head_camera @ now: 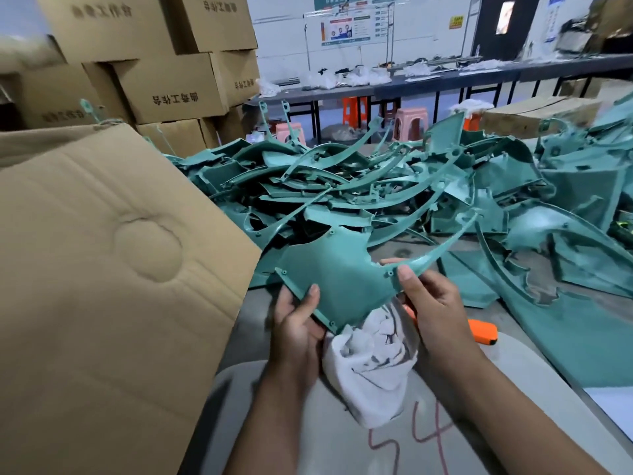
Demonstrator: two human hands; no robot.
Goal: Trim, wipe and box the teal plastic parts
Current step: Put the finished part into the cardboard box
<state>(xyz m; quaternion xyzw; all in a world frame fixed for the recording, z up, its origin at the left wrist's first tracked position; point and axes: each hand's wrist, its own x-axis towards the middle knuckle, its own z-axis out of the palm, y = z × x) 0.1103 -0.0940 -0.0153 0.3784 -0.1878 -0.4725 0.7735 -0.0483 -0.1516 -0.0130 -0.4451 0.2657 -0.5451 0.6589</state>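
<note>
Teal part (337,269) looks light, springy; left hand (297,323) and right hand (432,303) pinch opposite edges, clear of thin arm.

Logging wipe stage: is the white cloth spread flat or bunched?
Bunched: white cloth lies crumpled in folds on the table, below the held teal part.

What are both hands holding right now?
Left hand: closed on the teal part, lower left edge.
Right hand: closed on the same part, right side.
</note>
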